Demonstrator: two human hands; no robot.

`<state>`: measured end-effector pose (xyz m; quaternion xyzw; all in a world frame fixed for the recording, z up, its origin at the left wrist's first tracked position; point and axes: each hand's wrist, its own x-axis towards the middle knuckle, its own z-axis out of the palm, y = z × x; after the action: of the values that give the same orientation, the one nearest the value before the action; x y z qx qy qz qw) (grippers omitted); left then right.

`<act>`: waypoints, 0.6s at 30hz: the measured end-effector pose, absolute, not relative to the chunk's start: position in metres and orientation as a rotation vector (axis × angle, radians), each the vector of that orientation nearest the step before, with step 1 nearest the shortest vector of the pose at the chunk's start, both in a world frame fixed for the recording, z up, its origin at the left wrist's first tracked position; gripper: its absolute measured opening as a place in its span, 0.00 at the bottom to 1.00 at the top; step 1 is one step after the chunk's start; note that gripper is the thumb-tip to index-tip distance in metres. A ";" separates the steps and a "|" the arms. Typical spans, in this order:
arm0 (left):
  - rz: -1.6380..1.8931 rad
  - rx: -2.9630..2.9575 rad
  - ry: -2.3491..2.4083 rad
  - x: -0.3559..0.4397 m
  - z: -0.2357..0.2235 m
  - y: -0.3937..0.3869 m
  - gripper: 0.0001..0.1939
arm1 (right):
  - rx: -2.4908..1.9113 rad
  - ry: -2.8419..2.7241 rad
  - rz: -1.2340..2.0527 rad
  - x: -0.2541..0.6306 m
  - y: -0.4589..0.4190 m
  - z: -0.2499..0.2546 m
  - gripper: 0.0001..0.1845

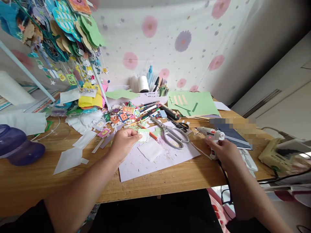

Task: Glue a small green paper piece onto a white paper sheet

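Observation:
Between the thumb and fingers of my left hand [125,144] is a small green-edged paper piece [144,136] with a pale middle. It is held over a lilac sheet [136,170] and a white paper square [151,149]. On the right, my right hand [224,150] is wrapped round a white glue gun [209,132], whose nozzle points left; a small red light shows on it. Grey-handled scissors [173,136] lie on the lilac sheet between my hands. An orange pencil [153,136] lies close to the green-edged piece.
Behind are a pile of small decorated paper pieces [123,115], black scissors [179,124] and a green sheet [204,100]. A purple bottle [20,145] stands at left, near hanging paper decorations [65,29]. A dark flat object [234,134] lies beyond my right hand.

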<state>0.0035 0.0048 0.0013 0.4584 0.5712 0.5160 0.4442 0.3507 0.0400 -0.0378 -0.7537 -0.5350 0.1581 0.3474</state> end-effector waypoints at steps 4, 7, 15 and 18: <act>1.293 1.117 1.418 0.004 0.001 0.005 0.13 | -1.830 -1.165 -0.119 0.341 -0.008 -0.044 0.15; 1.280 1.120 1.402 0.007 0.003 0.003 0.14 | -1.317 -1.242 -0.387 0.311 -0.037 -0.045 0.10; 1.294 1.083 1.328 0.011 0.000 0.003 0.13 | -1.016 -2.019 0.722 0.210 0.006 -0.024 0.24; 1.337 1.092 1.359 0.006 -0.004 0.006 0.12 | -1.268 -1.939 0.639 0.220 0.023 -0.032 0.08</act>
<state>0.0057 0.0059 -0.0041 0.4425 0.5509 0.5419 0.4550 0.2199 0.0234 -0.0321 -0.4920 -0.7526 0.2478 0.3607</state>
